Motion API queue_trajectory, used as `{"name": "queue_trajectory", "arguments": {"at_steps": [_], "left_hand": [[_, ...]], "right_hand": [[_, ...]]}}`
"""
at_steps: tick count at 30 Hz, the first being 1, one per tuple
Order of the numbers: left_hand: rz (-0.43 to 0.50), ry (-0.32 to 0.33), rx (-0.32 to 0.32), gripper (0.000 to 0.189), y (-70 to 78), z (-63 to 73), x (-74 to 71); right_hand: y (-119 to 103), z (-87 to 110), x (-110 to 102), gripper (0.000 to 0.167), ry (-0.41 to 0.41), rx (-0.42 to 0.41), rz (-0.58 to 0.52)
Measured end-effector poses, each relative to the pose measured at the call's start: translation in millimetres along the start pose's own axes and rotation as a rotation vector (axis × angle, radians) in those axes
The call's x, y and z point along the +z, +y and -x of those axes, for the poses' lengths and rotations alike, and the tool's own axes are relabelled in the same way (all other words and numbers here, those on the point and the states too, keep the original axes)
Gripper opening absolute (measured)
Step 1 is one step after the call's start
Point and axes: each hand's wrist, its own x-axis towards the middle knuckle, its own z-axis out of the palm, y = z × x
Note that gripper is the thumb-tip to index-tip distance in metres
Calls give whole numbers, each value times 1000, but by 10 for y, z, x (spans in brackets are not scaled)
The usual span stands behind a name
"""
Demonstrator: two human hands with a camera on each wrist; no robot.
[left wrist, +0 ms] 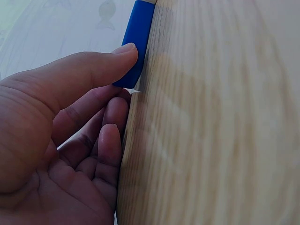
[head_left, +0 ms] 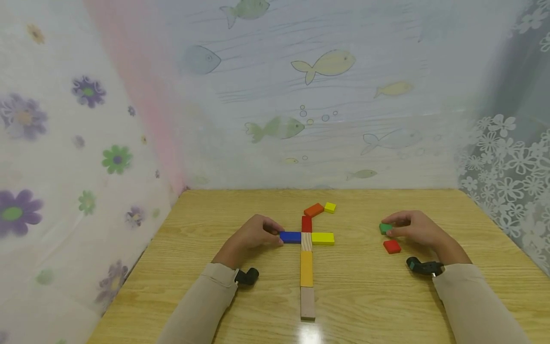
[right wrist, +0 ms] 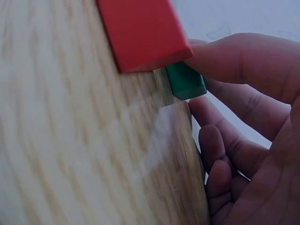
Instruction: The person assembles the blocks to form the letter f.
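My left hand (head_left: 259, 235) pinches the outer end of a blue block (head_left: 290, 237), thumb on its near side. That block's other end meets a pale striped wood block (head_left: 306, 241), and a yellow block (head_left: 323, 239) lies on the opposite side. Off to the right, my right hand (head_left: 416, 229) holds a small green block (head_left: 385, 229) between thumb and fingers. Just nearer than it lies a small red square block (head_left: 392, 246), which partly covers the green one in the right wrist view.
A red block (head_left: 307, 223), an orange block (head_left: 314, 210) and a small yellow square block (head_left: 330, 208) run toward the back. An amber block (head_left: 306, 268) and a greyish-pink block (head_left: 307, 303) extend toward the front of the wooden table (head_left: 185, 306). Printed curtains stand behind and beside it.
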Motion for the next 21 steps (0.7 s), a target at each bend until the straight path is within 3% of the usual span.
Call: {"name": "queue_trajectory", "arguments": {"at_steps": [21], "left_hand": [[-16, -22, 16, 26, -66, -153, -68]], "right_hand": [[27, -69, 8, 40, 6, 27, 0]]}}
